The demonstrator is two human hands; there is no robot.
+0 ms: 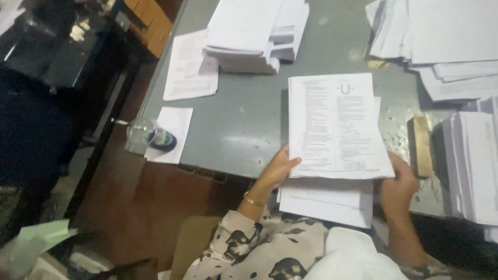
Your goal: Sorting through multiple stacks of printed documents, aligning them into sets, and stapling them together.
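The printed sheet (337, 124) lies flat on the grey table (244, 119), on top of a small pile of paper (324, 199) that overhangs the table's near edge. Its long axis runs from the person out across the table, almost straight away, with a slight lean to the left at the far end. The top of the page, with a bold curved mark near it, points away from the person, and the bottom edge lies between the two hands.

The left hand (277, 170) holds the sheet's near left corner: the thumb rests on top of the paper and the fingers are curled under its edge, pinching it. A thin gold bracelet (253, 200) sits on that wrist. The right hand (398, 181) is at the near right corner, fingers bent and touching the edge of the sheet; whether they clamp it or only rest against it cannot be made out.

Just beyond the right fingers, to their outer side, lies a wooden block (421, 146), with a tall stack of paper (474, 166) past it. Farther ahead of the fingers sit more paper heaps (254, 31). Well to the left of the left fingers, at the table edge, stands a glass (141, 134) on a loose sheet (174, 129).
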